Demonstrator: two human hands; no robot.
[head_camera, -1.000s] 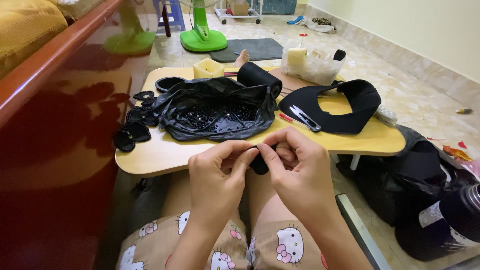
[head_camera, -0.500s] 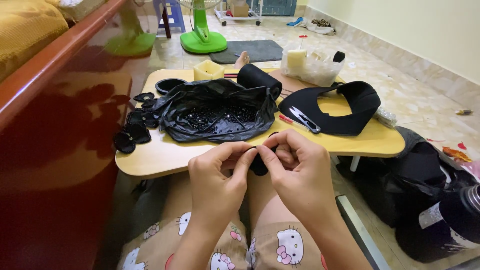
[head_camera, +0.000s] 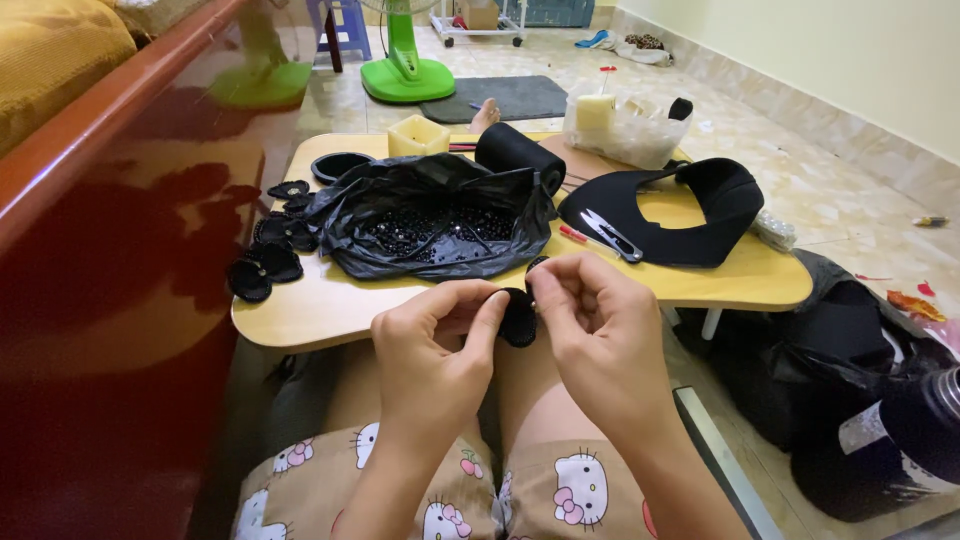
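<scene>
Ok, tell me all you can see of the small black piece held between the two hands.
The small black fabric piece is a dark, rounded, matte bit of what looks like cloth or felt, mostly hidden by fingers. It is held in front of the near edge of the pale wooden lap table, above the person's lap. The left hand pinches its left side with thumb and fingers; the right hand pinches its upper right edge. Its detail is too dark to tell.

My room is bright with soft daylight, the red wood (head_camera: 120, 300) beside me shines, and everything looks sharp.
</scene>
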